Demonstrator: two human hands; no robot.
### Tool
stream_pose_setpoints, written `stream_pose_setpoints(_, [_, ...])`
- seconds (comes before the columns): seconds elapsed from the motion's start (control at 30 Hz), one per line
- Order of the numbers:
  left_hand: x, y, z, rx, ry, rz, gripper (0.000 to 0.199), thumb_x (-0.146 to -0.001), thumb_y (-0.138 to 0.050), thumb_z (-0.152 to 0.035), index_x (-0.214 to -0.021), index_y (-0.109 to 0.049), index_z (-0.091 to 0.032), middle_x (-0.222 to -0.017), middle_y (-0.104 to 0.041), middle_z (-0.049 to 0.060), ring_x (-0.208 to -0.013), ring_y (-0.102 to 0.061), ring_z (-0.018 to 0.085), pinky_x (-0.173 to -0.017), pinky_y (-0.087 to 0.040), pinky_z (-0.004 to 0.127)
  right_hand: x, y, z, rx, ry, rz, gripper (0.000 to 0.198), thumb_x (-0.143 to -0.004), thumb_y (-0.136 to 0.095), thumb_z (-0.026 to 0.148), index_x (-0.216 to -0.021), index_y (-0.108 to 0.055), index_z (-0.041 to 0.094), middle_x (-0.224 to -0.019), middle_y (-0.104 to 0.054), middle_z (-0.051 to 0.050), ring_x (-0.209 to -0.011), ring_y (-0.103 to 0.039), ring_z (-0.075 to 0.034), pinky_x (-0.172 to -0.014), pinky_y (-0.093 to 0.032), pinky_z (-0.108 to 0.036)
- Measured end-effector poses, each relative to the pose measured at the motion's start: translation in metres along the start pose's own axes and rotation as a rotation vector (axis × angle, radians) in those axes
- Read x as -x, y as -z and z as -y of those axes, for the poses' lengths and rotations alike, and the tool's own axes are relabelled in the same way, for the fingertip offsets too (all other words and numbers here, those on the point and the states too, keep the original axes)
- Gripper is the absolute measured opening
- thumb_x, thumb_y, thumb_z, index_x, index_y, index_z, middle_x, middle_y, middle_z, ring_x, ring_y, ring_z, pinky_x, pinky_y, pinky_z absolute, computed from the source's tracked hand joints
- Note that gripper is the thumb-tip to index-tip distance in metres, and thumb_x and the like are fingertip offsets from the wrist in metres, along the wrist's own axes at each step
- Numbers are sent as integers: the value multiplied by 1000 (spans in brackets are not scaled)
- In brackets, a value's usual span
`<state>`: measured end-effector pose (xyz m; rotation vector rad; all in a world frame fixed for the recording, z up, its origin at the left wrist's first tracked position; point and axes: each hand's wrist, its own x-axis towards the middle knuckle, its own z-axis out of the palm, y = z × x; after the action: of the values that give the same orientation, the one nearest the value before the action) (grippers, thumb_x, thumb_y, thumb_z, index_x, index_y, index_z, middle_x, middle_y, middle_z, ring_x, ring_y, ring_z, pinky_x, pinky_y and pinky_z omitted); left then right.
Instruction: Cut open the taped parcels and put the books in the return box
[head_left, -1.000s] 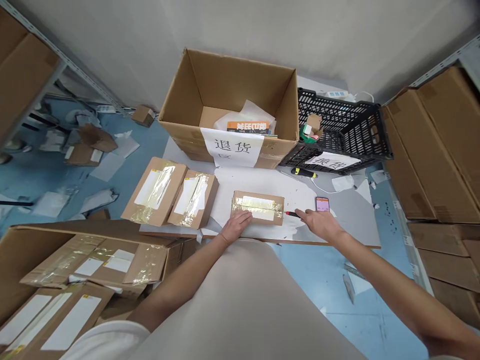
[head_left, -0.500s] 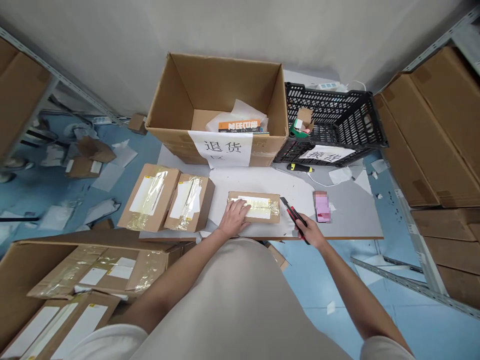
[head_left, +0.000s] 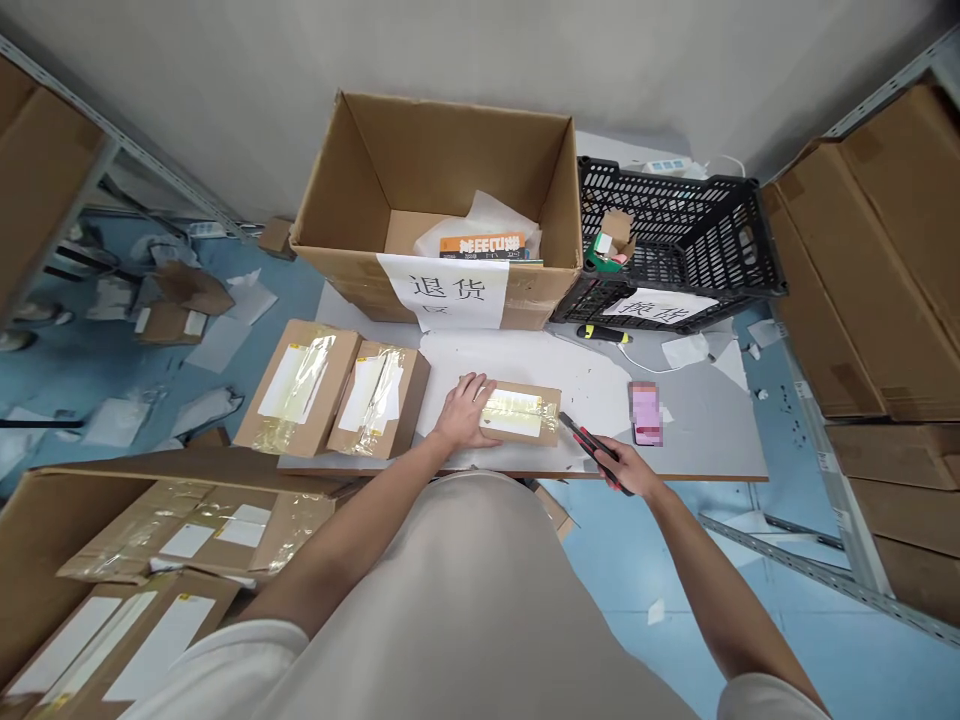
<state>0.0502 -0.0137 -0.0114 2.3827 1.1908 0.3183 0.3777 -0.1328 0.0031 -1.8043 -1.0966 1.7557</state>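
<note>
A small cardboard box [head_left: 517, 412] with a white label and clear tape lies flat near the table's front edge. My left hand [head_left: 465, 410] grips its left end, fingers over the far side and thumb at the near side. In my right hand [head_left: 624, 465] is a red-and-black utility knife [head_left: 589, 442], its tip just off the box's right end. Right of the knife a phone [head_left: 645, 412] lies on the table. Two taped parcels, one larger [head_left: 296, 388] and one smaller [head_left: 377, 398], stand to the left of my left hand.
A big open carton [head_left: 352, 285] holding a book and wrapping stands at the back, beside a black plastic crate [head_left: 675, 190]. A yellow-and-black tool [head_left: 602, 334] lies before the crate. At lower left is a large carton [head_left: 45, 520] of parcels; shelves with boxes [head_left: 832, 270] flank the right.
My left hand has shifted left, from over the label to the box's left end. The knife has dropped slightly nearer to me, its tip still by the box's right end.
</note>
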Motion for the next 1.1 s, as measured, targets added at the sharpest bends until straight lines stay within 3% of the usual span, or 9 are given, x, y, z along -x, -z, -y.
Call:
stream_pose_setpoints(0.1, [-2, -1, 0, -4, 7, -8, 110, -45, -77, -60, -137, -34, -16, -138, -38, 20, -128, -28, 41, -101, -31, 50, 1, 1, 2, 3, -19, 2, 64, -77, -56, 55, -129, -48, 19, -52, -54, 6, -32, -43, -9, -31, -33, -21])
stream_pose_setpoints(0.77, [-5, 10, -16, -152, 109, 146, 106, -53, -68, -65, -140, -27, -20, -140, -32, 18, -130, -21, 37, -90, -39, 49, 38, -67, -40, -203, 22, -115, 59, -76, -53, 61, -116, -51, 19, -52, -52, 6, -33, -46, -10, -32, -36, -22])
stream_pose_setpoints(0.97, [-1, 7, -14, -128, 119, 112, 107, -51, -72, -62, -140, -27, -21, -142, -31, 16, -131, -20, 38, -94, -38, 49, 46, -65, -55, -263, 26, -225, 62, -74, -57, 61, -118, -49, 19, -55, -54, 6, -35, -48, -11, -33, -37, -23])
stream_pose_setpoints(1.1, [0, 1, -24, -123, 277, 21, 107, -54, -68, -67, -140, -27, -16, -141, -30, 20, -130, -21, 40, -91, -40, 50, 40, -74, -45, -486, 87, -385, 51, -74, -60, 58, -108, -51, 21, -77, -65, -2, -50, -59, -14, -42, -47, -26])
